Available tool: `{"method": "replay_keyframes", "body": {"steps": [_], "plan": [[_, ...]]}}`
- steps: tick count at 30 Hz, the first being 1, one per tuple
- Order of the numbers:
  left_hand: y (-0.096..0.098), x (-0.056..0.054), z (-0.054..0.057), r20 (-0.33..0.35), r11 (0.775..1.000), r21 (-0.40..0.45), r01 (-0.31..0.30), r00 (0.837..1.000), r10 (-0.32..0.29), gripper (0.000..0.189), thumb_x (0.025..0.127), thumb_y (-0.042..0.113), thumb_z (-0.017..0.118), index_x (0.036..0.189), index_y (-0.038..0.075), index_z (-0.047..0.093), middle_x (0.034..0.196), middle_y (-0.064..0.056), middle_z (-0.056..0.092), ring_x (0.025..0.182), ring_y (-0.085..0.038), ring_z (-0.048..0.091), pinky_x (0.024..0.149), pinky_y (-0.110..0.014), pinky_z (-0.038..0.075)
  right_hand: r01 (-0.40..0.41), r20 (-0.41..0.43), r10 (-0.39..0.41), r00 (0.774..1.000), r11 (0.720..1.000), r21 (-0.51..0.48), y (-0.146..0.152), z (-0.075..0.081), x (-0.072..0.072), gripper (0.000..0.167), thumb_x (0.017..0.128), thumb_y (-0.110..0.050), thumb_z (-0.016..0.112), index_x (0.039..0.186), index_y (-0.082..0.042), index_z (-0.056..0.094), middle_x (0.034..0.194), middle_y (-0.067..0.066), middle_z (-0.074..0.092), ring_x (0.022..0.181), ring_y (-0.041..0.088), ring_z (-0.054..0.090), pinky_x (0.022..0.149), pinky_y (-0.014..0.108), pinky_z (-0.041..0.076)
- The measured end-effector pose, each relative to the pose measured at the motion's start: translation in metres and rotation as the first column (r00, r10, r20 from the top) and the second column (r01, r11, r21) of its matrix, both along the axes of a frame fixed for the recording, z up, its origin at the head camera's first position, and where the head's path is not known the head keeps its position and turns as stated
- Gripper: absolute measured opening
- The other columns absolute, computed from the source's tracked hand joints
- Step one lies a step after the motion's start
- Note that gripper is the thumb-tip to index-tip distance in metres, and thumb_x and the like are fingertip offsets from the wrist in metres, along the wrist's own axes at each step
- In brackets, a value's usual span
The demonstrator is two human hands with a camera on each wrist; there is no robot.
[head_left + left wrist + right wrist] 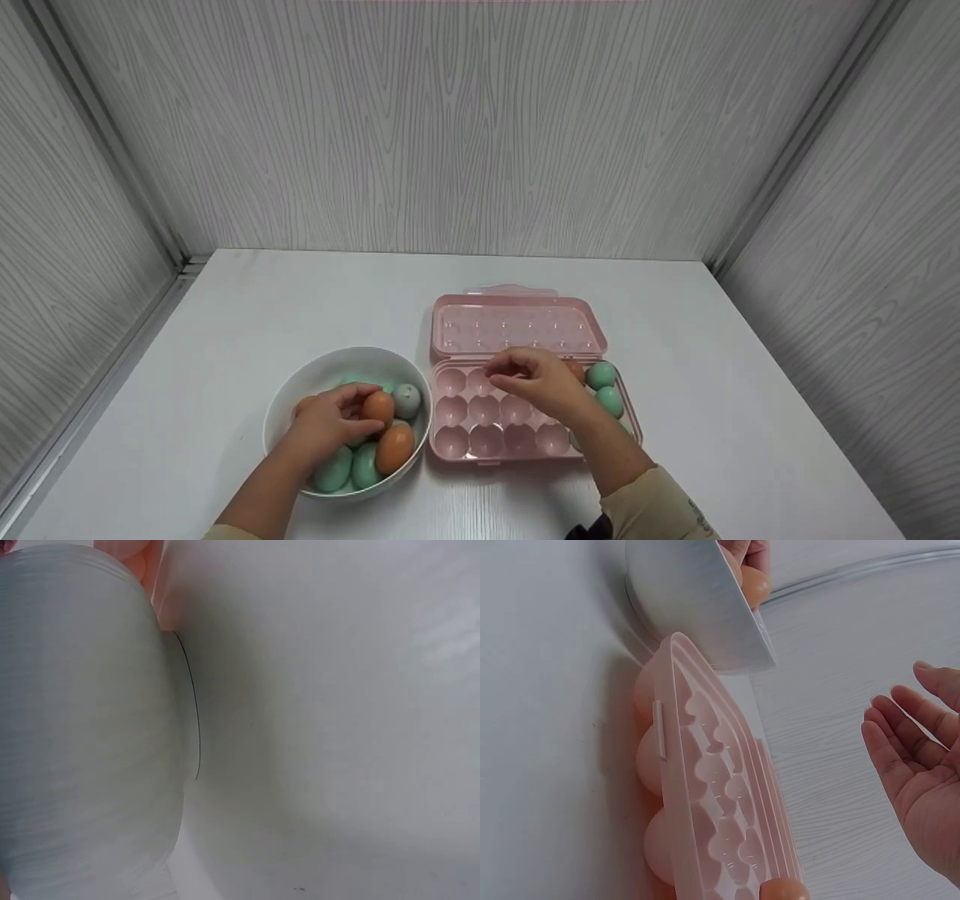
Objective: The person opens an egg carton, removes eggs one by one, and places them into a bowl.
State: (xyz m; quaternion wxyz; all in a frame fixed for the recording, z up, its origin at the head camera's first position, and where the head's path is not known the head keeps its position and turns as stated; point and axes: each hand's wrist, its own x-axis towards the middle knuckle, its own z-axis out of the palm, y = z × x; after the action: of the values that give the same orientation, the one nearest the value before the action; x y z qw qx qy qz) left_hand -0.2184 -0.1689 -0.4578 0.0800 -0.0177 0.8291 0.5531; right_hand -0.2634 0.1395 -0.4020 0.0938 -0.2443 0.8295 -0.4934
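On the left, a white bowl (281,405) holds brown, green and grey eggs. My left hand (326,427) is inside it, thumb and fingers gripping a brown egg (379,407). A second brown egg (395,444) lies just below that one, and a grey egg (406,400) sits beside it. My right hand (544,382) hovers over the pink egg carton (484,431); the right wrist view shows its palm (930,802) bare and its fingers relaxed. Green eggs (608,401) fill part of the carton's right side, near a brown egg (575,370). The right forearm hides some cups.
The carton's lid (517,322) lies opened backward, away from me. Bowl and carton stand side by side on a white table (720,390). Pale wood-grain panels (465,127) enclose the table at the back and both sides. The left wrist view shows mostly the bowl's outer wall (82,720).
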Motion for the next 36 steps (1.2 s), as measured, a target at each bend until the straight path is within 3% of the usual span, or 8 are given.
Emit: {"method": "replay_keyframes", "body": {"steps": [6, 11, 18, 25, 32, 36], "plan": [[-0.002, 0.001, 0.001, -0.012, 1.000, 0.004, -0.023, 1.000, 0.023, 0.056, 0.067, 0.026, 0.080, 0.117, 0.013, 0.061, 0.118, -0.003, 0.060, 0.110, -0.017, 0.057, 0.091, -0.030, 0.047, 0.017, 0.021, -0.017, 1.000, 1.000, 0.003, 0.002, -0.002, 0.000, 0.018, 0.084, -0.028, 0.067, 0.100, -0.021, 0.067, 0.097, -0.002, 0.065, 0.086, 0.016, 0.058, 0.075, 0.026, 0.052], [-0.003, 0.001, 0.002, -0.007, 1.000, 0.022, -0.019, 1.000, 0.019, 0.057, 0.067, 0.026, 0.080, 0.119, 0.012, 0.060, 0.119, -0.002, 0.060, 0.111, -0.018, 0.056, 0.092, -0.031, 0.046, 0.017, 0.038, -0.017, 0.999, 1.000, -0.014, 0.002, -0.001, 0.000, 0.021, 0.083, -0.028, 0.067, 0.101, -0.017, 0.067, 0.098, 0.003, 0.065, 0.084, 0.017, 0.058, 0.073, 0.025, 0.052], [-0.006, 0.001, 0.006, 0.019, 0.995, 0.101, 0.022, 1.000, -0.024, 0.059, 0.071, 0.024, 0.077, 0.123, 0.007, 0.055, 0.126, -0.008, 0.055, 0.116, -0.021, 0.052, 0.097, -0.034, 0.042, 0.032, 0.035, -0.032, 0.999, 0.999, -0.002, 0.003, -0.002, 0.000, 0.020, 0.083, -0.025, 0.067, 0.101, -0.016, 0.067, 0.095, 0.000, 0.065, 0.084, 0.017, 0.058, 0.072, 0.023, 0.052], [-0.010, 0.001, 0.009, -0.005, 0.990, 0.136, 0.044, 0.999, -0.043, 0.057, 0.075, 0.019, 0.075, 0.125, 0.003, 0.053, 0.129, -0.014, 0.052, 0.119, -0.025, 0.049, 0.097, -0.033, 0.042, 0.039, 0.003, -0.039, 0.999, 0.999, 0.011, 0.008, -0.004, -0.002, 0.019, 0.084, -0.026, 0.067, 0.101, -0.018, 0.067, 0.097, 0.001, 0.065, 0.085, 0.017, 0.058, 0.071, 0.024, 0.052], [-0.006, -0.001, 0.018, 0.007, 0.984, 0.176, 0.041, 0.999, -0.043, 0.059, 0.075, 0.021, 0.075, 0.127, 0.005, 0.051, 0.130, -0.012, 0.052, 0.121, -0.025, 0.047, 0.098, -0.035, 0.041, 0.045, 0.026, -0.044, 0.999, 0.998, -0.041, 0.013, -0.002, -0.004, 0.019, 0.085, -0.019, 0.065, 0.103, -0.013, 0.066, 0.099, 0.005, 0.065, 0.086, 0.018, 0.059, 0.072, 0.022, 0.052], [0.001, -0.004, 0.026, 0.009, 0.983, 0.176, 0.044, 0.999, -0.047, 0.057, 0.076, 0.020, 0.074, 0.127, 0.008, 0.052, 0.130, -0.008, 0.052, 0.122, -0.022, 0.047, 0.100, -0.034, 0.039, 0.069, 0.069, -0.063, 0.996, 0.993, -0.096, 0.018, 0.003, -0.002, 0.020, 0.087, -0.011, 0.062, 0.105, -0.006, 0.065, 0.099, 0.011, 0.064, 0.078, 0.017, 0.056, 0.065, 0.021, 0.051]]}}
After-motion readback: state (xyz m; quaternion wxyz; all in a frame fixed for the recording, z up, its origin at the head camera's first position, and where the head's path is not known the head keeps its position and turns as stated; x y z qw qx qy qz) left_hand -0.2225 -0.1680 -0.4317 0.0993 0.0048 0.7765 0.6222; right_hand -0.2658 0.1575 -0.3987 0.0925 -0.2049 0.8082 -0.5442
